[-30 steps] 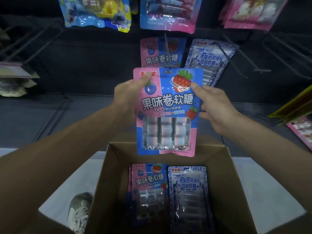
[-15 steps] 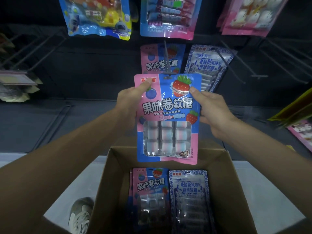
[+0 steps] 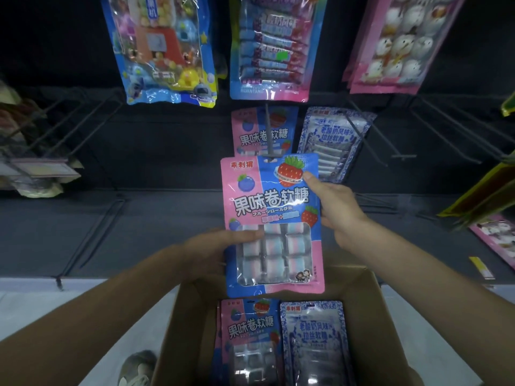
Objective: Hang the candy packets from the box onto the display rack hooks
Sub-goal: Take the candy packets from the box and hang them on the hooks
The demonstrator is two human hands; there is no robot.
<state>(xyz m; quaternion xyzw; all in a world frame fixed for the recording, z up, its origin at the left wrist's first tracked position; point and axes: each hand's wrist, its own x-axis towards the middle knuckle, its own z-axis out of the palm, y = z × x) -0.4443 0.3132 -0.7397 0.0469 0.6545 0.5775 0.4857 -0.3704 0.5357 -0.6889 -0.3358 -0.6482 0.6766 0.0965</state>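
Seemingly light and floppy, the candy packet point(image 3: 271, 224) at frame centre is pinched edgewise by fingers of left hand point(image 3: 214, 246) and right hand point(image 3: 338, 210); hold it near the top

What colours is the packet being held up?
The packet is pink and blue with a strawberry print; head view.

The held packet point(image 3: 271, 218) hangs above the box point(image 3: 178, 324), before the rack hook point(image 3: 269, 132).

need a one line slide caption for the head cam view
Left hand and right hand hold a pink-and-blue candy packet at a rack hook above a cardboard box of more packets.
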